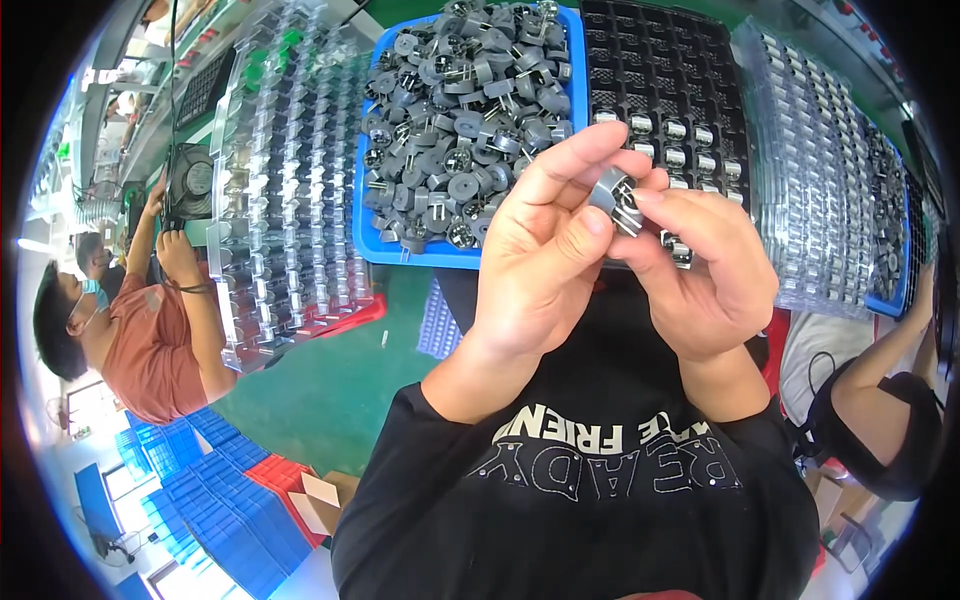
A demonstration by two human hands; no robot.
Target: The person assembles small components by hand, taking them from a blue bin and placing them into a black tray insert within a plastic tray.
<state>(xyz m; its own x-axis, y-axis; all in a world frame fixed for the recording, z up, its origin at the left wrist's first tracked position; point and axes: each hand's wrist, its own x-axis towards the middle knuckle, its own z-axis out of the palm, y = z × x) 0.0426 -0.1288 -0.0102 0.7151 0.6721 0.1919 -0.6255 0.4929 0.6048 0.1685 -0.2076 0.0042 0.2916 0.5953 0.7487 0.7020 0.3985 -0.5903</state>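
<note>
Bright scene: glare on clear tray point(285, 200) left of bin point(425, 256); washed-out patches far below-left of bin; fisheye distortion, black vignetting at periphery.

Green worktop point(402, 9): one blue bin point(430, 253); one black tray point(722, 120); clear trays point(282, 180) either side. Green floor point(310, 405): stacked blue crates point(225, 510).

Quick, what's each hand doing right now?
Left hand: holding a grey round part with thumb and fingers.
Right hand: pinched at a shiny metal piece against it; whether they are joined cannot be told.
</note>
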